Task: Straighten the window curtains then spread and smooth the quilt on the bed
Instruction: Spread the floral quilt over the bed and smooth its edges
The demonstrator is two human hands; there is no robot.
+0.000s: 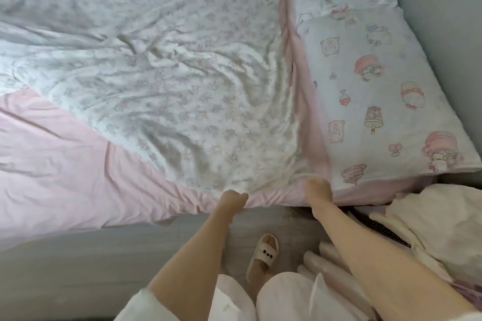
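Observation:
A white quilt (161, 78) with a faint floral print lies wrinkled across the bed, its pink edge band (300, 81) running beside the pillows. The quilt's near corner sits at the bed's front edge. My left hand (232, 199) is closed on the quilt's near hem. My right hand (318, 189) grips the same hem at the corner, by the pink band. The pink sheet (52, 143) shows bare on the left, where the quilt does not reach. No curtains are in view.
Two cartoon-print pillows (378, 101) lie along the right by a grey headboard (443, 21). The grey bed frame (78, 250) runs along the front. My slippered foot (263, 255) stands on the floor. A pile of cream cloth (438, 221) sits at the right.

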